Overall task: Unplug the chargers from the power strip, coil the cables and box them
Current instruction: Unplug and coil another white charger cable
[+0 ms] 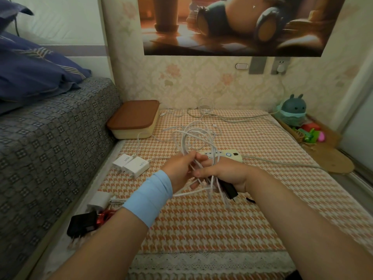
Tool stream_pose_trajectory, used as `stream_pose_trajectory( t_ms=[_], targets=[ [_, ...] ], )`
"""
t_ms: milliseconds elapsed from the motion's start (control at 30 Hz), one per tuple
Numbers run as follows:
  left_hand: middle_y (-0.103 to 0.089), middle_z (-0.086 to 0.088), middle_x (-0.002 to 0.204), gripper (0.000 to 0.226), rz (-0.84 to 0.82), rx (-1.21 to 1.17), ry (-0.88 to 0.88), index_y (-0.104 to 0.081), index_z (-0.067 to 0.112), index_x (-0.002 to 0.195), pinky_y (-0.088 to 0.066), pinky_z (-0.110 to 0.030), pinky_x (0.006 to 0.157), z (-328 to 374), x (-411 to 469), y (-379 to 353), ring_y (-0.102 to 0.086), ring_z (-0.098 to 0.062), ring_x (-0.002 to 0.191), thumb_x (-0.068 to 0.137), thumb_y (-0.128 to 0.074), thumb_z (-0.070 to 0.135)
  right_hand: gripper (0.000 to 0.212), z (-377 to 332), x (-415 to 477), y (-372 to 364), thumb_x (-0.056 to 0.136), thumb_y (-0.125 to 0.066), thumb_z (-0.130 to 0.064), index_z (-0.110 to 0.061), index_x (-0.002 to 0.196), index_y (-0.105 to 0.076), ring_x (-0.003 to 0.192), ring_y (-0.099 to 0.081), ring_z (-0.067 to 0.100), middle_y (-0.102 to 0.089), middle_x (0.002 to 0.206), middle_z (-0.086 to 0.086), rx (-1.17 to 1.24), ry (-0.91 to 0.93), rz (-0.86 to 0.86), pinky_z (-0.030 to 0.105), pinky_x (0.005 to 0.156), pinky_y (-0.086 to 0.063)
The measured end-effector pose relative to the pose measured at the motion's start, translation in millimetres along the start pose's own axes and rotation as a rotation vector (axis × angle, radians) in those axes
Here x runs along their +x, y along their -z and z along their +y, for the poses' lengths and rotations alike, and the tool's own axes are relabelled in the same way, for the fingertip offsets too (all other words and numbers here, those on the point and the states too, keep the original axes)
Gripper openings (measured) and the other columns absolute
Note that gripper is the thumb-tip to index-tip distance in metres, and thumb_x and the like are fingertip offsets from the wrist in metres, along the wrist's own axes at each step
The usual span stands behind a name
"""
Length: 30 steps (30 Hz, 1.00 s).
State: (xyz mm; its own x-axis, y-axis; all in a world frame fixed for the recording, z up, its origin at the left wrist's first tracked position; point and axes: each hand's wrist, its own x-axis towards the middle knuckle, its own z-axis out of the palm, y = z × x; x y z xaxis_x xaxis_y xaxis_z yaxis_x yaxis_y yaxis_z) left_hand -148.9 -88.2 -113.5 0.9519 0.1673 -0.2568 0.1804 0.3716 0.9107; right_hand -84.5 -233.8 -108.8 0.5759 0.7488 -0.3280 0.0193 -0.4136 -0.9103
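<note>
Holding a tangle of white cables [193, 138] just in front of the power strip [232, 155]. Grip of left hand [179, 170] pinches the strands; grip of right hand [228, 174] clenched round cables and a black charger [229, 188]. Two white chargers [132, 163] lie left of the strip, lidded box [134, 120] beyond them.

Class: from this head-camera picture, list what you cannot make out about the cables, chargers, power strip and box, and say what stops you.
Head view:
- Cables: count unclear; they are tangled, and the lower part is covered by the left hand and right hand.
- Black charger: mostly hidden in the right hand.
- Power strip: left end behind hands and cables; any remaining plugs unknown.
- Box: lid on, contents hidden.
- Red cable: partly under the sleeve.
</note>
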Motion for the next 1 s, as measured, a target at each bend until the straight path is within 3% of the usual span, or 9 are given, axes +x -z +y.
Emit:
stream_pose_trajectory(
  t_ms=[100,200,267,367,433,533,600,767,1000],
  targets=[
    [-0.069,-0.012,0.085,0.031,0.165,-0.003,-0.078,-0.054,0.005,0.082,-0.055,-0.035,0.061,5.0,8.1,6.0,-0.064,-0.026,0.073,0.104,-0.040,0.019,0.038,-4.0,-0.6,2.6,0.088,-0.072,-0.051,-0.019,0.106,-0.078,0.051,-0.047,0.019,-0.057,0.066,0.012,-0.008,-0.013,0.126,0.030,0.053,-0.041],
    [-0.052,-0.009,0.062,0.029,0.229,-0.131,-0.078,-0.048,0.007,0.077,-0.058,-0.041,0.072,4.9,12.3,19.2,-0.057,-0.023,0.056,0.104,-0.040,0.016,0.034,-3.6,-4.2,9.8,0.084,-0.076,-0.049,-0.022,0.104,-0.080,0.044,-0.042,0.012,-0.053,0.051,-0.003,-0.078,-0.070,0.140,0.026,0.048,-0.040],
    [-0.039,-0.004,0.056,0.030,0.218,-0.207,-0.108,-0.046,0.009,0.078,-0.057,-0.044,0.073,4.2,13.1,22.5,-0.046,-0.019,0.045,0.105,-0.037,0.020,0.026,-3.9,-7.7,10.2,0.079,-0.082,-0.042,-0.026,0.100,-0.082,0.050,-0.041,0.012,-0.062,0.068,0.004,-0.182,-0.105,0.066,0.026,0.051,-0.041],
    [-0.026,0.001,0.054,0.032,0.227,-0.181,-0.203,-0.044,0.012,0.079,-0.042,-0.027,0.044,6.0,13.5,18.4,-0.026,-0.014,0.041,0.106,-0.034,0.025,0.038,-6.3,-12.3,8.7,0.078,-0.078,-0.047,-0.020,0.105,-0.080,0.051,-0.037,0.012,-0.075,0.100,0.012,-0.157,-0.095,-0.036,0.026,0.053,-0.040],
    [-0.022,0.003,0.052,0.031,0.238,-0.134,-0.288,-0.043,0.014,0.078,-0.024,-0.022,0.039,9.1,15.5,14.8,-0.018,-0.012,0.043,0.106,-0.034,0.025,0.051,-9.5,-16.1,11.5,0.090,-0.061,-0.053,-0.012,0.116,-0.075,0.046,-0.034,0.009,-0.078,0.088,0.002,-0.052,-0.094,-0.100,0.024,0.051,-0.036],
    [-0.022,0.004,0.052,0.031,0.188,-0.112,-0.350,-0.044,0.015,0.078,-0.018,-0.020,0.040,12.5,12.3,10.8,-0.016,-0.011,0.044,0.106,-0.034,0.023,0.072,-6.9,-11.6,19.5,0.089,-0.050,-0.071,-0.009,0.114,-0.076,0.047,-0.043,0.008,-0.075,0.112,0.014,0.150,-0.110,-0.033,0.021,0.045,-0.038],
    [-0.022,0.003,0.053,0.031,0.131,-0.088,-0.400,-0.045,0.014,0.078,-0.018,-0.020,0.040,10.2,8.2,6.3,-0.016,-0.011,0.044,0.106,-0.034,0.021,0.071,-1.8,-5.6,20.6,0.087,-0.052,-0.071,-0.009,0.108,-0.079,0.050,-0.038,0.011,-0.077,0.108,0.010,0.255,-0.127,0.042,0.022,0.044,-0.036],
    [-0.022,0.002,0.054,0.033,0.094,-0.101,-0.538,-0.044,0.014,0.077,-0.022,-0.022,0.041,7.2,3.6,-12.1,-0.016,-0.011,0.047,0.107,-0.032,0.020,0.072,-0.2,-3.1,-1.7,0.071,-0.067,-0.067,-0.007,0.110,-0.073,0.043,-0.036,0.007,-0.076,0.102,0.014,0.407,-0.151,-0.156,0.019,0.041,-0.031],
    [-0.027,0.004,0.056,0.030,0.048,0.029,-0.649,-0.044,0.012,0.080,-0.034,-0.025,0.051,10.5,2.1,-6.7,-0.027,-0.011,0.050,0.106,-0.031,0.017,0.056,0.1,6.3,-10.3,0.059,-0.088,-0.050,-0.015,0.095,-0.064,0.047,-0.039,0.009,-0.073,0.102,0.009,0.481,-0.163,-0.133,0.020,0.040,-0.037]
  ],
)
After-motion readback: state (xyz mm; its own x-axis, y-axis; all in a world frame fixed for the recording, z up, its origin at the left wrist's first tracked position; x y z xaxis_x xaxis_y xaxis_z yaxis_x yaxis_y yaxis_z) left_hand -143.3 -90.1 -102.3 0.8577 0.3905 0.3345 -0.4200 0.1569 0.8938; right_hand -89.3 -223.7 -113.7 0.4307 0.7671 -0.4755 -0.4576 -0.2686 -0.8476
